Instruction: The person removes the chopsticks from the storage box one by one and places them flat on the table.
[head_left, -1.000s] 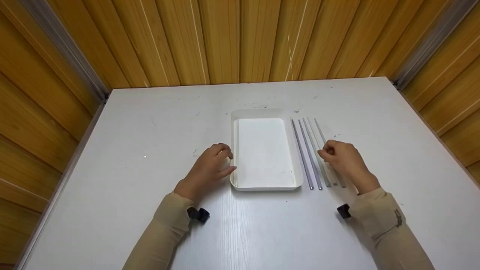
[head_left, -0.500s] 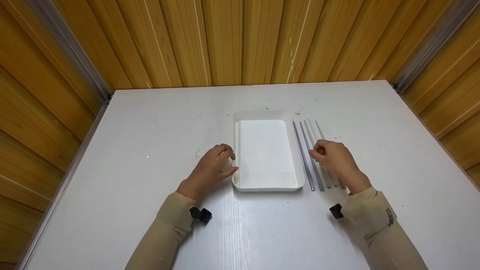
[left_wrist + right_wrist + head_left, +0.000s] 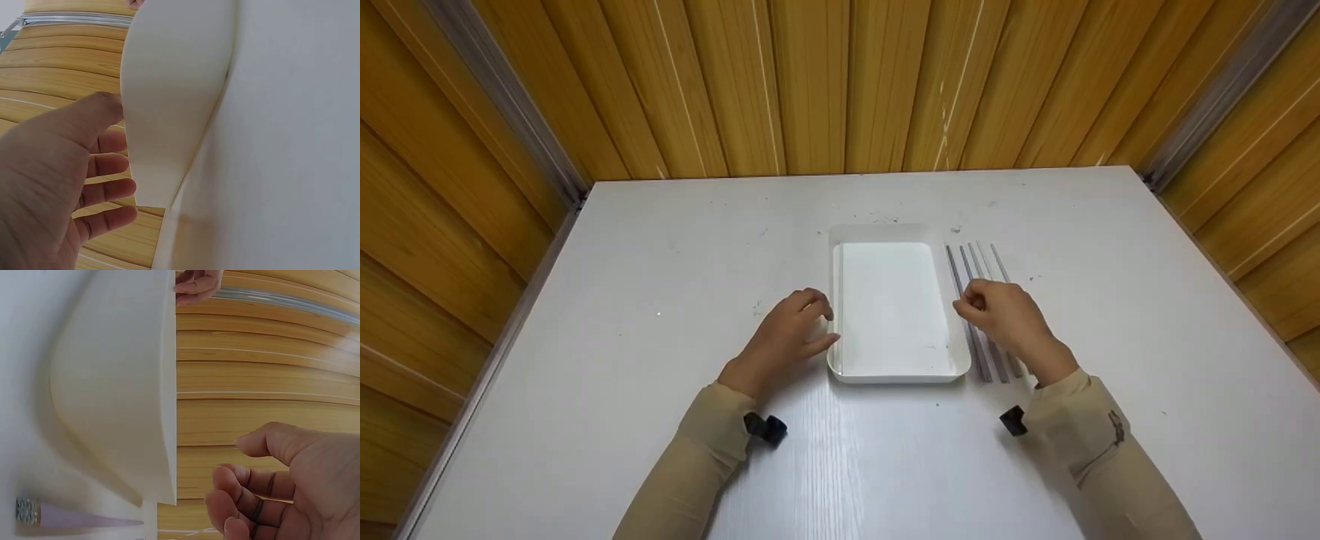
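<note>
A white rectangular tray (image 3: 900,379) sits in the middle of the table. My left hand (image 3: 787,334) is at its left wall, thumb over the rim and fingers loosely bent beside it. Along the inside of that wall runs a slim pale stick (image 3: 842,322). Several tapered chopsticks, purple, greenish and pale, lie side by side right of the tray; a purple chopstick (image 3: 73,517) shows a glittery end in the right wrist view. Over them hovers my right hand (image 3: 1009,319), hiding their middles. Its fingers are loosely curled with a gap to the thumb and nothing between.
The white table (image 3: 825,465) ends at a wood-panelled wall (image 3: 810,90) behind, with more panelling on both sides. Small dark specks (image 3: 956,230) dot the surface behind the tray. Black wrist cameras sit below both hands.
My right hand has moved left across the chopsticks toward the tray's right wall. The left hand stays at the left rim. The view has shifted slightly.
</note>
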`<state>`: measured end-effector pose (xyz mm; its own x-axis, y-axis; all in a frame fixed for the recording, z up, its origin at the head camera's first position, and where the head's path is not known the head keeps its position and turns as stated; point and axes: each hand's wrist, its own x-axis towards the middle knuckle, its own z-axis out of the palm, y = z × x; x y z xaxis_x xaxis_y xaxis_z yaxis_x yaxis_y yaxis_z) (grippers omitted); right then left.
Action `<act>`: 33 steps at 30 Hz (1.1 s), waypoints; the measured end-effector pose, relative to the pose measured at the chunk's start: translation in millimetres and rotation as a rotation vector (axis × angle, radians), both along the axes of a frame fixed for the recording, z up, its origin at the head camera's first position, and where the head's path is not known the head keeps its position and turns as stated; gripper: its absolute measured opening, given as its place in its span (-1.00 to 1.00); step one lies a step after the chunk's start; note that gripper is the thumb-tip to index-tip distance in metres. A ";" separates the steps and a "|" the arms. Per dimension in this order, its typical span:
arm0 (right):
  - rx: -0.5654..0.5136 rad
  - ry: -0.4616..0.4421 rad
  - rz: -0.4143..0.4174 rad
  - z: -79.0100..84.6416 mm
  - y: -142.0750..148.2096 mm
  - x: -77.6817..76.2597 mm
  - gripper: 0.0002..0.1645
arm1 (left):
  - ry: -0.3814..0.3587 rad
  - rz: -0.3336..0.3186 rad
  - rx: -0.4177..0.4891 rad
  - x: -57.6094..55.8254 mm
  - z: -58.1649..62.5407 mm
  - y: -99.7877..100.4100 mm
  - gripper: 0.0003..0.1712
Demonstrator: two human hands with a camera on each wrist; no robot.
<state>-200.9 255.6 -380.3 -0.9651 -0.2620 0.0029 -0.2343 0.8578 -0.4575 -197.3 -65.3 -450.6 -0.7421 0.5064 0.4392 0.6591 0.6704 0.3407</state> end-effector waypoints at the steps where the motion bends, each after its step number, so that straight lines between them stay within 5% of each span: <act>1: 0.001 0.000 0.003 -0.4 -2.6 -0.2 -0.77 | 0.002 -0.002 0.002 -0.3 -0.2 -0.1 -0.74; 33: 0.072 -0.028 0.127 -22.4 -76.5 -9.8 -0.78 | 0.009 -0.016 0.027 -1.5 -4.1 -1.6 -0.74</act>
<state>-210.7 179.1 -402.7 -0.9235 -0.3808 -0.0471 -0.3311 0.8530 -0.4034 -198.7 -66.9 -454.7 -0.7297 0.5062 0.4597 0.6731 0.6501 0.3526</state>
